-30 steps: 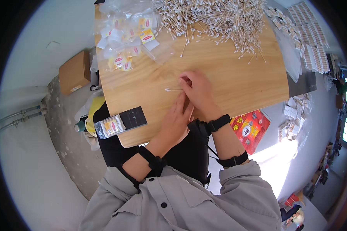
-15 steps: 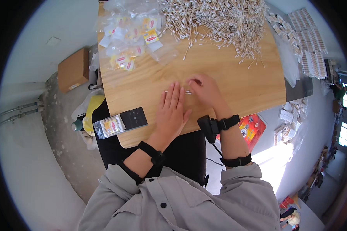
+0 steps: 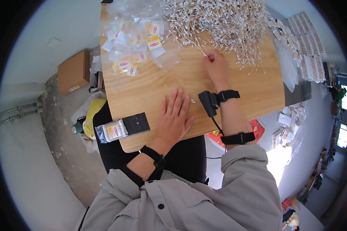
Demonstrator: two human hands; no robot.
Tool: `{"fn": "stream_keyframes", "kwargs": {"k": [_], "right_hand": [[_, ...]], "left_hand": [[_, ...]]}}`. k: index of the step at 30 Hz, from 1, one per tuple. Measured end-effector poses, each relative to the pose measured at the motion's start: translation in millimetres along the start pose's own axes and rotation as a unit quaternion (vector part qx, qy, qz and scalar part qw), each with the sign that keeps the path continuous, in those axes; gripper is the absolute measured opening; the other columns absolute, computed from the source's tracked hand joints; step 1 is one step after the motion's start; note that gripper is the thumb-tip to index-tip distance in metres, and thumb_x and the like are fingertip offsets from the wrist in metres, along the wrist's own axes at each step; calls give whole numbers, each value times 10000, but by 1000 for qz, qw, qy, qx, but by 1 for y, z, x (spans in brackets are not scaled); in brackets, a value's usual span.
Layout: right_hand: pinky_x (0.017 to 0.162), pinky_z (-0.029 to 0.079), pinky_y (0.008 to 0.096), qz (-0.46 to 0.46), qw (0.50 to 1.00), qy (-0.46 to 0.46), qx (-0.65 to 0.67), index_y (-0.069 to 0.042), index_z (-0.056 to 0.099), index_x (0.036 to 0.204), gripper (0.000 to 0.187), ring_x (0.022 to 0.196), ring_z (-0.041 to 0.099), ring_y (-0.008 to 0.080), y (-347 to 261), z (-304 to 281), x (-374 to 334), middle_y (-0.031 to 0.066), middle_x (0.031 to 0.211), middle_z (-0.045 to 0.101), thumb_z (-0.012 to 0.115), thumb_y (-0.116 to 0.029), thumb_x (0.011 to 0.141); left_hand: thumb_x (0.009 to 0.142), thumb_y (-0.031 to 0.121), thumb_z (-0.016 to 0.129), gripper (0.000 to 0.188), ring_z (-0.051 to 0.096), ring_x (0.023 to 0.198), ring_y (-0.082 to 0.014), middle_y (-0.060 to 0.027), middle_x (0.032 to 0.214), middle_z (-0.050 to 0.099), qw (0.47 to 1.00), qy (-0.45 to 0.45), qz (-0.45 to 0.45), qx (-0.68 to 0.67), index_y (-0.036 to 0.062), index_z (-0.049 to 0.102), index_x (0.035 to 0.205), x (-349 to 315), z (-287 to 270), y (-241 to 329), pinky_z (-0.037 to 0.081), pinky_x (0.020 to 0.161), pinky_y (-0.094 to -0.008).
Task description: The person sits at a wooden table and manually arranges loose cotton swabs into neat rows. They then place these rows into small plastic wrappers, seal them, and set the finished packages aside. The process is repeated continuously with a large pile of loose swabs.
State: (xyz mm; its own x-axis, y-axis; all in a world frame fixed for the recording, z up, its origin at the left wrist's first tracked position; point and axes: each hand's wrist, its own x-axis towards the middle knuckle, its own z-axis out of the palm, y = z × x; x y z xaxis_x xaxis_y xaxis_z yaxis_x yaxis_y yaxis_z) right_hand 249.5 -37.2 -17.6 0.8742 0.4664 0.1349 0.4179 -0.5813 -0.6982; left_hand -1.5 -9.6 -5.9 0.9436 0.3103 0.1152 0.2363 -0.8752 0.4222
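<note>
My left hand (image 3: 172,119) lies flat on the wooden table (image 3: 150,82), fingers stretched out over cotton swabs; only the tips of these swabs (image 3: 192,101) show beside the fingers, the rest is hidden. At the near edge of a big loose heap of cotton swabs (image 3: 219,23), my right hand (image 3: 218,71) is closed in a pinch. Between its thumb and fingers it grips the end of a cotton swab (image 3: 201,50) that slants up toward the heap.
Clear plastic bags with yellow-and-white labels (image 3: 129,46) lie at the table's far left. A filled bag of swabs (image 3: 113,131) rests by a black plate (image 3: 137,123) at the near left corner. Packed bundles (image 3: 310,46) stand at right. A cardboard box (image 3: 74,73) sits left of the table.
My right hand has moved away from beside my left hand, up to the heap's edge, and pinches a swab there. My left hand stays flat on the table.
</note>
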Motion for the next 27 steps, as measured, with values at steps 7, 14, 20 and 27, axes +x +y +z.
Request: {"fn": "stream_keyframes", "kwargs": {"k": [7, 14, 20, 27], "right_hand": [[677, 524, 310, -23, 991, -114, 60, -79, 721, 930, 129, 742, 657, 190, -1, -33, -71, 74, 817, 653, 721, -145, 819], [683, 529, 293, 6, 990, -49, 135, -51, 722, 931, 137, 744, 661, 183, -1, -32, -80, 79, 840, 664, 734, -127, 817], [693, 538, 320, -22, 995, -94, 15, -99, 723, 973, 150, 755, 674, 198, -4, -30, -70, 91, 848, 671, 713, -140, 829], [678, 531, 328, -42, 990, -135, -9, -124, 708, 951, 145, 751, 661, 196, -3, -45, -67, 67, 828, 617, 715, -146, 807]], "left_hand": [[900, 327, 615, 677, 239, 1471, -344, -204, 1569, 278, 1000, -5, 26, 4, 49, 383, 1473, -1, -4, -1, 199, 1170, -534], [893, 317, 619, 660, 238, 1470, -352, -206, 1572, 269, 999, 10, 33, -8, 51, 407, 1459, 0, -4, -2, 200, 1170, -538], [891, 322, 617, 659, 247, 1469, -334, -183, 1573, 283, 999, 4, 39, 11, 45, 411, 1453, 0, -5, 0, 205, 1168, -538], [890, 322, 617, 661, 267, 1459, -329, -175, 1558, 311, 999, 4, 35, 0, 37, 408, 1450, -1, -5, -2, 209, 1167, -537]]}}
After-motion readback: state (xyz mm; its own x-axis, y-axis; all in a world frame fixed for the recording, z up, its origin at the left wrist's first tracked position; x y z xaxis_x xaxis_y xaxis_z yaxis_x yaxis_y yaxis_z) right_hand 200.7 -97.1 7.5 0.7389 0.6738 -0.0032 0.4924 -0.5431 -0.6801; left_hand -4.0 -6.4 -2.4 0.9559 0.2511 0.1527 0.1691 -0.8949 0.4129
